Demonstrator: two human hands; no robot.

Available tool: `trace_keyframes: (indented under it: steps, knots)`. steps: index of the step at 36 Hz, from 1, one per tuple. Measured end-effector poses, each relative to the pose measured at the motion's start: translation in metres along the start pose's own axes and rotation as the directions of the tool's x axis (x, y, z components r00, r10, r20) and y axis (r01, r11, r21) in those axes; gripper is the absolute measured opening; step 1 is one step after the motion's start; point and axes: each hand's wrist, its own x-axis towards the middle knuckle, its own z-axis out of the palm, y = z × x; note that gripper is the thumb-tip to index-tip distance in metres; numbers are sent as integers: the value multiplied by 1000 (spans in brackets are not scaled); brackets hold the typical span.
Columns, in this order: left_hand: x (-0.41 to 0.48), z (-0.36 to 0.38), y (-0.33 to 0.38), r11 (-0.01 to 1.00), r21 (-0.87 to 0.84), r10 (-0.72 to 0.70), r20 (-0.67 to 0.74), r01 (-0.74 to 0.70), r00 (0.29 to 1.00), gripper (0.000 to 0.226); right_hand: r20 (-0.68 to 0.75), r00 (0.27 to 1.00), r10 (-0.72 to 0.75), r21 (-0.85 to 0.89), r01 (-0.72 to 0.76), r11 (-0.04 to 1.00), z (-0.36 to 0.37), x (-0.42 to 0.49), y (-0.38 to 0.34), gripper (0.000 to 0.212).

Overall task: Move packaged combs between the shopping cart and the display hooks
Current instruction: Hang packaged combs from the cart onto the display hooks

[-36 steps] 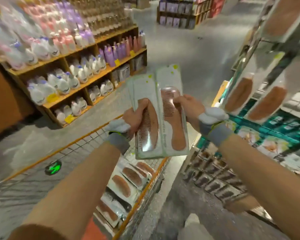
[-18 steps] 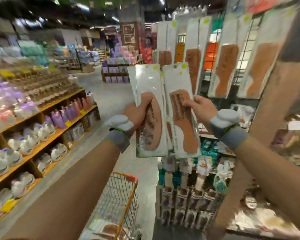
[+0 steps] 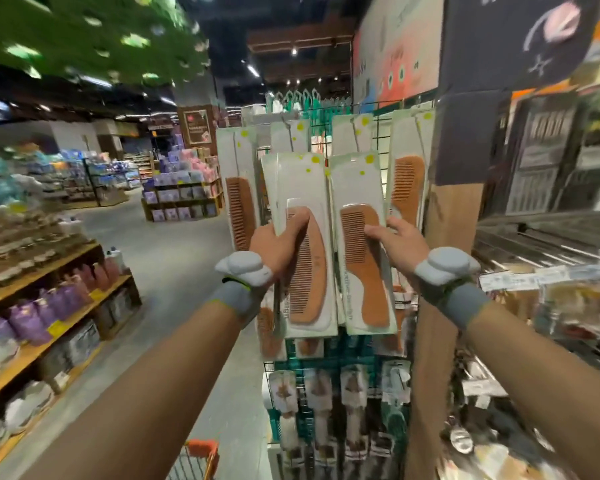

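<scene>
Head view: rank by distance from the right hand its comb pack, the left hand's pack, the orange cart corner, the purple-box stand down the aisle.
1. Right comb pack, gripped in the right hand.
2. Left comb pack, just leftward.
3. Cart corner, low left.
4. Purple-box stand, far down the aisle.

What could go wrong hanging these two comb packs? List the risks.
1. The left hand and right hand hold the left pack and right pack well below their tops, so the tops may sway and miss a hook.
2. Hanging packs already crowd the space ahead; pushing more in could knock one loose.
</scene>
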Motion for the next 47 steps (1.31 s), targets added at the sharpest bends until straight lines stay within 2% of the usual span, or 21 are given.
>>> trace_keyframes:
  steps: [3,7,10,16,21,24,27,32,36,40,44,47]
  knots:
    - [9,8,9,1000,-3,27,0,-27,1000,45,-3,999,-52,-77,52,996,-8,13,-8,32]
    - [17,14,18,999,0,35,-16,-35,999,53,24,996,-85,-101,87,991,-17,27,-19,47]
    - [22,18,24,999,10,34,-62,-34,998,52,25,993,-115,-93,116,989,-24,36,-28,57]
    - [24,21,27,1000,3,27,-100,-27,995,47,-30,992,-119,-51,118,992,-29,53,-45,63]
    - [29,23,29,1000,15,-7,-156,10,988,48,-8,995,-97,-116,96,989,-28,71,-47,51]
    - [31,25,29,1000,19,-20,-190,24,982,49,-9,996,-87,-125,85,989,-27,73,-49,55]
    - [32,29,28,1000,11,-19,-203,22,979,52,26,996,-82,-105,85,991,-24,75,-42,46]
    - [34,31,26,999,36,-8,-189,15,982,41,41,999,-36,-155,42,987,-24,77,-31,54]
    - [35,36,29,999,29,-24,-203,30,979,49,17,999,-34,-180,37,983,-27,87,-31,43]
    - [37,40,29,999,15,-28,-196,31,980,40,22,1000,-2,-146,5,989,-28,108,-28,44]
    - [39,43,26,999,25,-19,-187,25,982,43,23,1000,-2,-204,6,979,-25,132,-17,33]
    - [38,45,23,999,26,-25,-179,30,984,50,74,997,18,-328,7,945,-24,126,-21,29]
